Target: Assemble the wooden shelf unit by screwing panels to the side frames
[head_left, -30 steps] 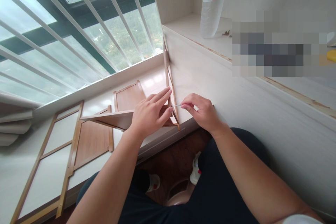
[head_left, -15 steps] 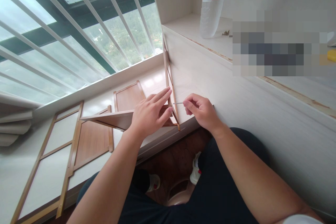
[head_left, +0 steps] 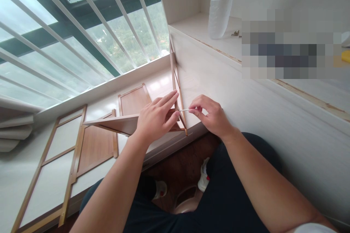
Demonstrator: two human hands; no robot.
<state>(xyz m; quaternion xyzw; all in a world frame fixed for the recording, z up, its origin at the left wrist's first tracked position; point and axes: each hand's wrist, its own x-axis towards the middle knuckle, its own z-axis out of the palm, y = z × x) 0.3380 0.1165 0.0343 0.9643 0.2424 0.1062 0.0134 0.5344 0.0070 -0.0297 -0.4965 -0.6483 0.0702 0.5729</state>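
My left hand (head_left: 158,114) lies over the corner where a horizontal wooden shelf panel (head_left: 128,121) meets an upright wooden frame (head_left: 173,66). Its fingers are stretched out and the thumb is spread, resting against the wood. Between the thumb and fingers of my right hand (head_left: 209,114) is a thin metal rod (head_left: 184,110); the grip hides its rear end, so its exact kind cannot be made out. The rod's tip meets the frame close to my left thumb. The frame stands against the white side wall.
A wooden frame (head_left: 73,153) and two loose brown panels (head_left: 96,141) lie on the white window ledge to the left. On the upper right shelf stand a water bottle (head_left: 219,18) and small metal fittings (head_left: 235,33). Window bars (head_left: 93,5) rise behind the ledge. A blurred patch covers part of the shelf.
The rod's tip has moved slightly left and down to the frame. My right hand's fingers have shifted their pinch on it. The left hand holds its place.
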